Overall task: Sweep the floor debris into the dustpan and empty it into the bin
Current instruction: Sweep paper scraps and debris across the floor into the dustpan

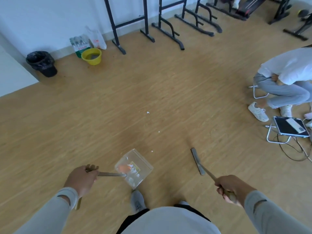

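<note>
My left hand [81, 179] grips the long handle of a clear plastic dustpan [135, 168], which sits low over the wooden floor just ahead of my foot and holds white scraps and an orange piece. My right hand [231, 187] grips the broom handle; its dark narrow broom head [197, 160] lies to the right of the dustpan, apart from it. Three small white scraps remain on the floor: one [152, 151] beside the dustpan's far corner, another [158, 131] farther out, the third [148, 112] beyond. A black lined bin [42, 63] stands by the wall at the far left.
A yellow bucket [92, 56] and bags [87, 42] sit near the wall. Black metal frames [162, 29] line the back. A seated person [287, 81] is at the right, with a folding stool holding a tablet [289, 126] and cables [293, 151] on the floor.
</note>
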